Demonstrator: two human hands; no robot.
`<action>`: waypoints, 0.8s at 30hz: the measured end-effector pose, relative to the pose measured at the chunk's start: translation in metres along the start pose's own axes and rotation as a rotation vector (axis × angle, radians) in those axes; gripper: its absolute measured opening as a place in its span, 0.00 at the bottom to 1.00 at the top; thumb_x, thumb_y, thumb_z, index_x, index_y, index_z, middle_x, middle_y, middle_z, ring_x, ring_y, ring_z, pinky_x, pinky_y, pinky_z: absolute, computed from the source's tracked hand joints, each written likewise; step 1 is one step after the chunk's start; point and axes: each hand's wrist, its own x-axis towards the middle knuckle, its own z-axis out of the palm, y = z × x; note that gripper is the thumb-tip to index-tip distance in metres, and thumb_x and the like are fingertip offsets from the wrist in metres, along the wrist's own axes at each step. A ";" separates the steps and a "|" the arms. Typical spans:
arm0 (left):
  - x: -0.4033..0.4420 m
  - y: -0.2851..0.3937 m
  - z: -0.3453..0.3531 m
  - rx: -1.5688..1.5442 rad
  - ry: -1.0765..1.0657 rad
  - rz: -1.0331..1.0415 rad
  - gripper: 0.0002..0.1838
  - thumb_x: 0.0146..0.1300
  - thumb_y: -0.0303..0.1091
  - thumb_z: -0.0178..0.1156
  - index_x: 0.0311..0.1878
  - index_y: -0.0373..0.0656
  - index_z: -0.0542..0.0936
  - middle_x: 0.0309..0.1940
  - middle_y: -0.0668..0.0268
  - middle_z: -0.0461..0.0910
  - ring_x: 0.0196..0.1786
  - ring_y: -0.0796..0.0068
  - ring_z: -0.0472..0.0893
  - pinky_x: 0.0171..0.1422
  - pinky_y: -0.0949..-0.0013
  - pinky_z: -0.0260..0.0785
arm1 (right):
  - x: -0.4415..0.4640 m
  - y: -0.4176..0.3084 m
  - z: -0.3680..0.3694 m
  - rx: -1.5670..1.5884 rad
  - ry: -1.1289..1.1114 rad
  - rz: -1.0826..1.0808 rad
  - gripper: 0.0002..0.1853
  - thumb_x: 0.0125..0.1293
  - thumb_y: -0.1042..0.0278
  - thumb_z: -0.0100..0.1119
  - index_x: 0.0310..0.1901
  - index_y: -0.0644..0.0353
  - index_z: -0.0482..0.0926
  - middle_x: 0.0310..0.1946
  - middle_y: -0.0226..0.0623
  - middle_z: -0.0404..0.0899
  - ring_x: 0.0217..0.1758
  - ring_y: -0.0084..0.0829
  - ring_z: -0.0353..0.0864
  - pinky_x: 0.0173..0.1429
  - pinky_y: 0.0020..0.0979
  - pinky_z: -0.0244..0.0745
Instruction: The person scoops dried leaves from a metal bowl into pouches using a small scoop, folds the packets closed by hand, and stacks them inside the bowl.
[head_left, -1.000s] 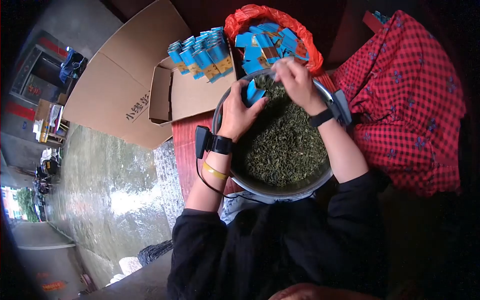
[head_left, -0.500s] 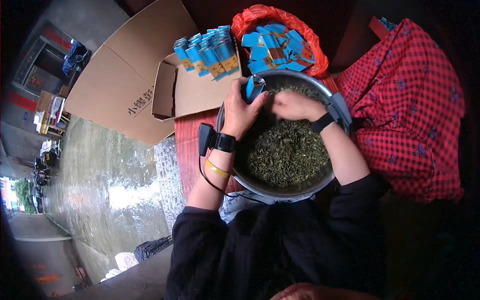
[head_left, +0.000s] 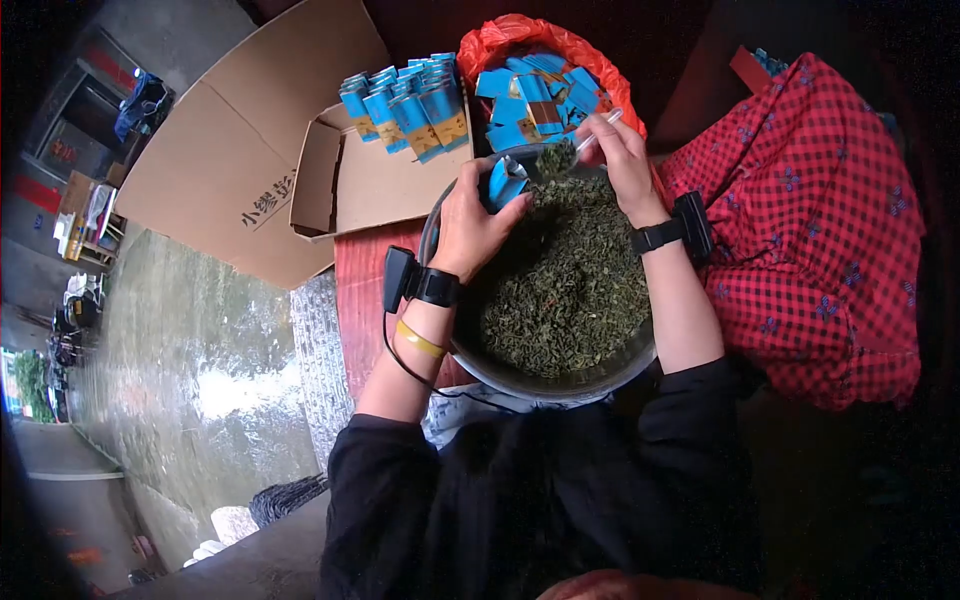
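Note:
My left hand (head_left: 470, 228) is wrapped round a small blue packet (head_left: 507, 182), its open silvery mouth upward, over the left side of a metal basin (head_left: 575, 388). Dried green leaves (head_left: 565, 300), which look like tea, fill much of the basin. In my right hand (head_left: 630, 178), pinched between the fingers, is the pale handle of a spoon (head_left: 597, 132). A heap of leaves covers the bowl of the spoon, just right of the packet's mouth and apart from it.
Behind the basin, a red plastic bag (head_left: 625, 85) holds loose blue packets (head_left: 535, 105). Upright blue-and-gold packets (head_left: 415, 115) stand in rows in a cardboard tray (head_left: 385, 190). A large cardboard flap (head_left: 240, 150) rises at left; red checked cloth (head_left: 800, 240) lies at right.
My right hand has risen from the leaves and moved up and right, bringing a loaded spoon into view. My left hand still holds the packet in nearly the same place.

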 end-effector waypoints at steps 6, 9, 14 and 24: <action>-0.001 -0.001 -0.001 0.026 -0.089 -0.023 0.33 0.50 0.42 0.73 0.54 0.40 0.68 0.42 0.51 0.78 0.45 0.54 0.80 0.50 0.60 0.72 | -0.016 -0.007 0.032 -0.403 -0.061 -0.368 0.09 0.70 0.65 0.51 0.38 0.61 0.78 0.29 0.35 0.80 0.33 0.28 0.80 0.38 0.29 0.73; -0.001 0.001 -0.003 0.016 -0.089 -0.036 0.34 0.50 0.42 0.72 0.56 0.40 0.67 0.42 0.48 0.78 0.46 0.49 0.79 0.50 0.57 0.72 | -0.022 -0.023 0.043 -0.628 -0.116 -0.716 0.06 0.67 0.67 0.55 0.38 0.60 0.77 0.30 0.39 0.80 0.33 0.37 0.80 0.37 0.32 0.73; 0.000 -0.002 -0.002 0.012 -0.042 0.050 0.36 0.49 0.41 0.71 0.59 0.40 0.66 0.44 0.45 0.78 0.49 0.44 0.78 0.51 0.54 0.71 | -0.025 -0.032 0.038 -0.696 -0.084 -0.763 0.06 0.64 0.71 0.59 0.40 0.62 0.78 0.34 0.39 0.80 0.35 0.40 0.79 0.38 0.34 0.74; 0.000 -0.010 0.000 0.013 0.017 0.021 0.33 0.48 0.36 0.69 0.58 0.41 0.68 0.45 0.47 0.78 0.48 0.44 0.78 0.50 0.54 0.72 | -0.009 0.024 0.019 -0.828 -0.382 -0.061 0.12 0.65 0.60 0.50 0.41 0.57 0.78 0.36 0.50 0.80 0.42 0.53 0.79 0.42 0.46 0.74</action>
